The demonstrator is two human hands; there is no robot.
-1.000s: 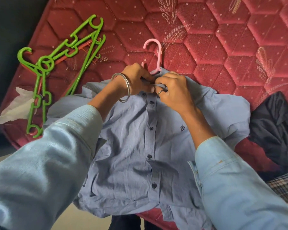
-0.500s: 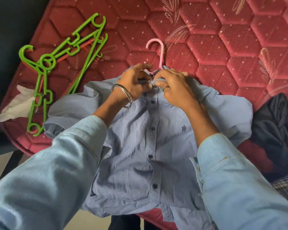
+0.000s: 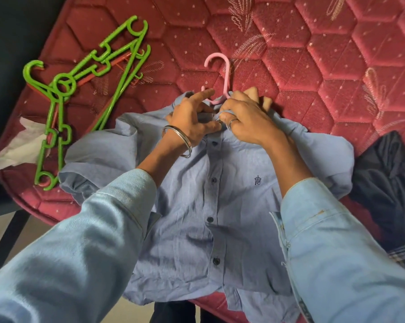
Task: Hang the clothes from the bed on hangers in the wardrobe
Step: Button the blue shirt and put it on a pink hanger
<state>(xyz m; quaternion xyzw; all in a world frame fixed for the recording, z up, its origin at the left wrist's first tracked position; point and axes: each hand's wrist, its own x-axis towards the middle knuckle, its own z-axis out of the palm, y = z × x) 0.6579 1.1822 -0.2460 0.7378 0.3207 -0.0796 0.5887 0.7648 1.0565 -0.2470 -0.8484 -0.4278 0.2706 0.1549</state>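
While the blue shirt (image 3: 222, 187) lies front-up across the near edge of the red mattress (image 3: 278, 40), both hands work at its collar. The left hand (image 3: 192, 117) pinches the collar fabric with thumb and curled fingers, its forefinger stretched onto the pink hanger (image 3: 224, 78), a steel bangle (image 3: 178, 141) on the wrist. The right hand (image 3: 245, 120), wearing a ring, grips the other side of the collar. The pink hanger's hook pokes out of the neck opening toward the far edge. Green hangers (image 3: 64, 89) lie in a heap by the mattress's left corner, over a white cloth (image 3: 22, 145). A dark garment (image 3: 388, 180) sits at the right edge.
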